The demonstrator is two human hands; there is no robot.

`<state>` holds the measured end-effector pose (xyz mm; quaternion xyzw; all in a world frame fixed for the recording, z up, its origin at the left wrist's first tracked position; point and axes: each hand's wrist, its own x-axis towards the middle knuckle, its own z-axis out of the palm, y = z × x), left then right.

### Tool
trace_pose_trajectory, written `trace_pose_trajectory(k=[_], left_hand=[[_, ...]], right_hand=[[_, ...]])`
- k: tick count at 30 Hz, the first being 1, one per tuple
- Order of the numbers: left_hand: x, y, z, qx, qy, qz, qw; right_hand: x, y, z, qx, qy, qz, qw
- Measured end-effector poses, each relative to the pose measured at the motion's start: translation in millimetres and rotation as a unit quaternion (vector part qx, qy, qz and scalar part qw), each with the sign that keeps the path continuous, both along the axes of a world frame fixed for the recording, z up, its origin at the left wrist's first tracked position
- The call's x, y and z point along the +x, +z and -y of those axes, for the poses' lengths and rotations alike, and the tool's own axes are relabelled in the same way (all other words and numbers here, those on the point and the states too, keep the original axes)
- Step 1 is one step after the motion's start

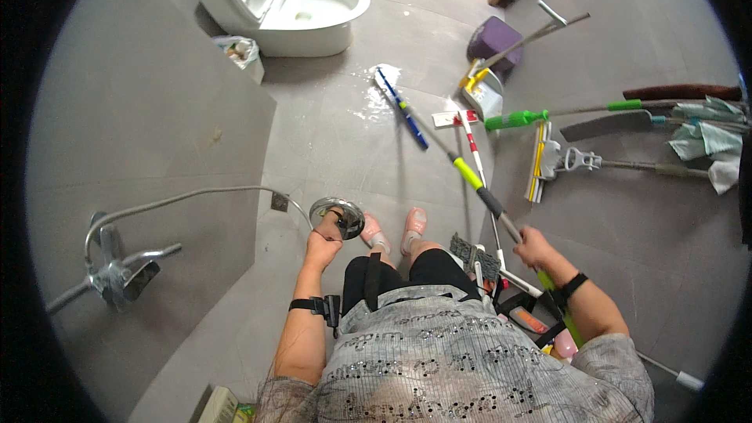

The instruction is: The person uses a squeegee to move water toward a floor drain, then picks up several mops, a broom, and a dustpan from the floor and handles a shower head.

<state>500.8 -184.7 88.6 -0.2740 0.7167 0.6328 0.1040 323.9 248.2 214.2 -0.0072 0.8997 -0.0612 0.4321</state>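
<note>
My left hand (323, 238) is closed around the handle of a round chrome shower head (359, 227), held above the floor by my feet. Its metal hose (192, 191) loops to the mixer tap (117, 274) on the left wall. A long grey and yellow-green pole (468, 174) is gripped in my right hand (536, 248), its upper end running back beside my right arm. The pole's narrow blue head (413, 127) lies on the floor ahead; whether it carries bristles or a blade cannot be made out. White, wet suds (384, 77) surround the head's far end.
A white toilet (313, 19) with raised lid stands far left, a lined waste bin (241, 55) beside it. Along the right are a purple bin (495, 41), a dustpan (484, 95), a green-handled tool (517, 119) and a sponge mop (540, 163). More cleaning tools crowd my right leg.
</note>
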Motion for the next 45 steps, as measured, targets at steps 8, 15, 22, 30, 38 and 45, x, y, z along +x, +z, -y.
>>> trace_pose_trajectory(k=[8,15,22,30,38,45], left_hand=[[54.3,-8.2,7.0,0.031,0.185,-0.007,0.982],[98.5,-35.4,-10.4,0.071,0.306,0.018,0.949],[104.1,-35.4,-13.0,0.084,0.336,0.176,0.922],[111.9,-30.4,-10.3,0.077,0.38,0.12,0.914],[132.2,-6.9,-8.4,0.053,0.419,0.136,0.896],[129.9,5.6,-40.3,0.082,0.46,0.232,0.853]], right_hand=[[-98.5,-70.9,103.9,-0.089,-0.027,0.024,0.995],[-33.2,-73.6,105.1,-0.036,0.104,0.083,0.99],[37.3,-28.0,101.2,-0.013,0.206,0.185,0.961],[21.8,-17.3,141.8,-0.043,0.207,0.284,0.935],[5.3,-5.0,66.8,-0.218,0.077,0.244,0.942],[-84.6,40.7,43.7,-0.113,-0.034,0.122,0.985]])
